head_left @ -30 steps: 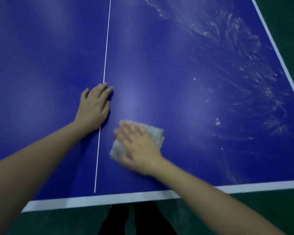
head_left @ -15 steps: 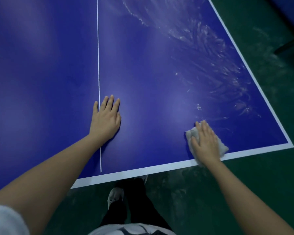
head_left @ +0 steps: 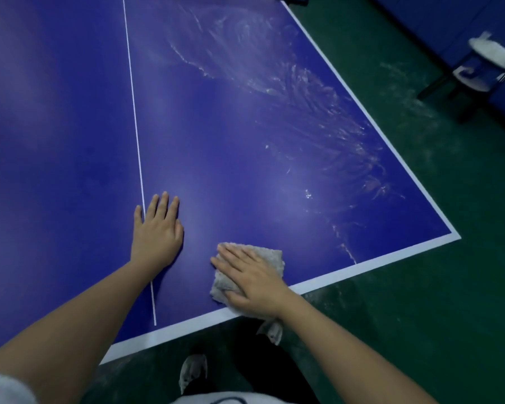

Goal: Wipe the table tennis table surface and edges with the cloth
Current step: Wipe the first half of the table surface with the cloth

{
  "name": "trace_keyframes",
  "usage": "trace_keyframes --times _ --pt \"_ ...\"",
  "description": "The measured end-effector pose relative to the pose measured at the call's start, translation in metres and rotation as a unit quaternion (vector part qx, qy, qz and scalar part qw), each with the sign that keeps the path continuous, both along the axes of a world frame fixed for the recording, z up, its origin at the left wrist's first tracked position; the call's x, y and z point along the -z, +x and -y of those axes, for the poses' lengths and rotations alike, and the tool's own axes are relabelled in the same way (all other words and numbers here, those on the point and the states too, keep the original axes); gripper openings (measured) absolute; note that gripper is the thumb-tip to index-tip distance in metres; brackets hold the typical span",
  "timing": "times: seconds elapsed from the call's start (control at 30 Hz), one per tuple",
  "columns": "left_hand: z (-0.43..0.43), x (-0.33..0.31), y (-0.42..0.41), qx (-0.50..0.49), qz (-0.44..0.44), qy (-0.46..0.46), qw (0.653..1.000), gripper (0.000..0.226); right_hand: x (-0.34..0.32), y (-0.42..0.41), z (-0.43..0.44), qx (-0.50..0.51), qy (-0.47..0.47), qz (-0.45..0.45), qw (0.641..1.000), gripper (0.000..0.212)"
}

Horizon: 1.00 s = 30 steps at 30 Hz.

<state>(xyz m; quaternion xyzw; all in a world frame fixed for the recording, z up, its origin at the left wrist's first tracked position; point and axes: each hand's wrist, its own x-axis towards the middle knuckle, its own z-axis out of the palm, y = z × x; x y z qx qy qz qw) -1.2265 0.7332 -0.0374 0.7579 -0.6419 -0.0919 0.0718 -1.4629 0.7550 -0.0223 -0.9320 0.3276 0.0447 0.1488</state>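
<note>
Right hand (head_left: pixel 252 279), fingers flat, presses the crumpled grey cloth (head_left: pixel 270 256); left hand (head_left: pixel 156 231) lies flat on the blue bench (head_left: pixel 70 141). Best to sweep firmly rightward over the white smears (head_left: pixel 318 91).

Left grip (head_left: pixel 158 233) lies on the desk (head_left: pixel 56 141), across its centre line (head_left: pixel 134 126), close to the near edge. Cloth (head_left: pixel 270 255) lies just right of it, one corner overhanging the near edge. Right grip (head_left: pixel 252 279) rests on the cloth. Smears (head_left: pixel 303 97) lie beyond, far right. Stool (head_left: pixel 478 74) stands on the floor, well apart, far right.

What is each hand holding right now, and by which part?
Nothing is gripped. The right hand presses flat on top of the cloth; the left hand rests flat on the bare table.
</note>
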Motion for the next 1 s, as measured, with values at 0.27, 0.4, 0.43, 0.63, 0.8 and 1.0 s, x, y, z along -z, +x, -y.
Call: trace_keyframes --times 0.27,0.4,0.43,0.63,0.8,1.0 --pt "0.026 0.001 0.0 -0.009 0.036 -0.019 0.999 0.053 0.001 -0.119 0.136 0.329 -0.058 -0.037 0.942 0.06" --pt "0.062 -0.002 -0.016 -0.052 0.044 -0.004 0.998 0.043 0.003 -0.089 0.132 0.226 -0.049 0.018 0.973 0.058" --pt "0.073 -0.002 -0.022 -0.064 0.035 -0.005 0.997 0.045 0.004 -0.077 0.119 0.124 -0.044 0.049 0.99 0.058" --pt "0.142 0.003 -0.042 -0.15 0.003 -0.026 0.988 0.043 0.01 -0.033 0.139 -0.212 0.007 0.046 0.976 0.066" --pt "0.161 0.006 -0.049 -0.183 0.021 -0.013 0.983 0.046 0.006 -0.03 0.299 -0.005 -0.002 0.022 1.0 0.061" --pt "0.167 0.007 -0.057 -0.204 0.036 0.001 0.978 0.048 0.016 -0.036 0.351 0.266 -0.065 -0.01 0.962 0.064"
